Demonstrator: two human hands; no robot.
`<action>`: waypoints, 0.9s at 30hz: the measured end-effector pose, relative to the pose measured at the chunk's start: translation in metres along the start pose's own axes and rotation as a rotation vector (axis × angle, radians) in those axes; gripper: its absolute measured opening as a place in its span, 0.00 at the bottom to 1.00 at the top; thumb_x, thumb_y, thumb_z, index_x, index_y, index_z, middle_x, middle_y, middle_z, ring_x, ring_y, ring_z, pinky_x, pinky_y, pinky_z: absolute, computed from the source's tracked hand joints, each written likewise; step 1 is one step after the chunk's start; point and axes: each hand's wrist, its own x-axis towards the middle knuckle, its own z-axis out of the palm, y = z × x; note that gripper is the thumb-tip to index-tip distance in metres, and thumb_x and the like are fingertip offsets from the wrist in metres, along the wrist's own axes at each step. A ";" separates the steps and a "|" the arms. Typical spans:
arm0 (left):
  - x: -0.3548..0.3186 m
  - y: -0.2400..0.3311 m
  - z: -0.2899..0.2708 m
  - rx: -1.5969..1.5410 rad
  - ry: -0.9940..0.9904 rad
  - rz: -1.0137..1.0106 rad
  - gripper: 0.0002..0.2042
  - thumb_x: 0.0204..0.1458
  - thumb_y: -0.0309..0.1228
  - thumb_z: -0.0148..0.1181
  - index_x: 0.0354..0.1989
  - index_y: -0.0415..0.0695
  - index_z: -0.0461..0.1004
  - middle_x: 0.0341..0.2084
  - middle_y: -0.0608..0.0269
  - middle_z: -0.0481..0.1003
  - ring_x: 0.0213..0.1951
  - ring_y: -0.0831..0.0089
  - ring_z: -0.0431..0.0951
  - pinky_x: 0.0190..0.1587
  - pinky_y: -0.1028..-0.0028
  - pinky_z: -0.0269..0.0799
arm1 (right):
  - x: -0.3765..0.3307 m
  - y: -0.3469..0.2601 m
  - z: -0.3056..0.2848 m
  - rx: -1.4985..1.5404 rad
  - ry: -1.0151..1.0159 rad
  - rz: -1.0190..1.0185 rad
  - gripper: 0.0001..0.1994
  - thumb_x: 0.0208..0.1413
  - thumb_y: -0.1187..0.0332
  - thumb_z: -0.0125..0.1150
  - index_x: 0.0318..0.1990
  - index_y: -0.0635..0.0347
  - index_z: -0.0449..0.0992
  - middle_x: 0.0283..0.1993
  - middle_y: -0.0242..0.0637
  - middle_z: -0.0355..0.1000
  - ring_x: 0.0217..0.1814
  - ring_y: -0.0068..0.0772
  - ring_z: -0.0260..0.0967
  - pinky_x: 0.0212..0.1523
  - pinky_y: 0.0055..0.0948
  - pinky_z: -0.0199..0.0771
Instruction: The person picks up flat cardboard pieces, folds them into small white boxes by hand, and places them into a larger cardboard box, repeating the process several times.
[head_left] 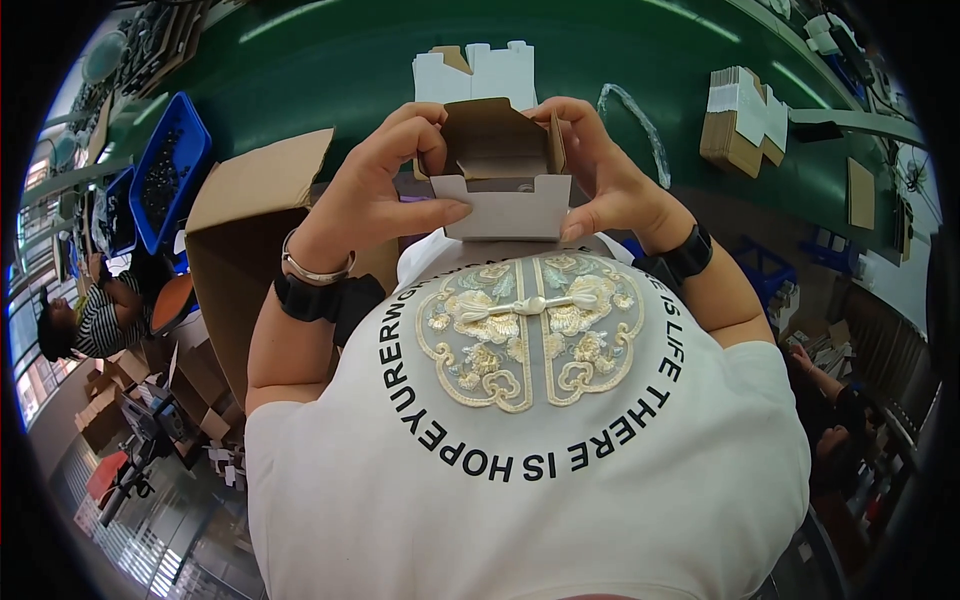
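Between my two hands is a small cardboard box (510, 215), white outside and brown inside, its top flap raised. My left hand (395, 175) grips its left side, thumb on the front panel and fingers curled by the upper left edge. On the other side my right hand (605, 175) holds it the same way, thumb near the lower right corner. Little of the inside shows, so I cannot tell whether it holds anything. Just behind the box, flat white carton blanks (475, 72) lie on the green table (330, 65).
A large open brown carton (260, 180) stands at my left. Beyond it is a blue tray (170, 175) of small dark parts. At the right are a stack of carton blanks (745, 120) and a clear plastic strip (640, 125). Other people sit at far left and right.
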 end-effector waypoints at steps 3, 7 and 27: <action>-0.002 -0.005 0.007 0.068 0.107 0.056 0.14 0.41 0.30 0.70 0.31 0.43 0.68 0.36 0.61 0.67 0.40 0.71 0.67 0.44 0.74 0.63 | 0.002 -0.004 -0.001 0.005 -0.018 -0.009 0.41 0.34 0.67 0.75 0.56 0.52 0.55 0.59 0.35 0.54 0.63 0.30 0.52 0.62 0.26 0.51; -0.003 -0.002 0.019 -0.033 0.231 -0.035 0.11 0.43 0.26 0.67 0.28 0.41 0.69 0.31 0.63 0.68 0.37 0.73 0.68 0.39 0.76 0.65 | 0.007 -0.016 -0.003 0.018 0.031 0.080 0.34 0.37 0.68 0.73 0.53 0.53 0.58 0.60 0.35 0.54 0.62 0.28 0.52 0.60 0.25 0.52; 0.010 0.010 -0.022 -0.619 -0.237 -0.204 0.24 0.47 0.16 0.50 0.56 0.44 0.67 0.55 0.56 0.62 0.55 0.66 0.66 0.54 0.73 0.64 | 0.027 -0.018 0.005 0.197 -0.017 0.079 0.36 0.49 0.69 0.66 0.64 0.59 0.52 0.54 0.38 0.64 0.58 0.27 0.61 0.57 0.27 0.62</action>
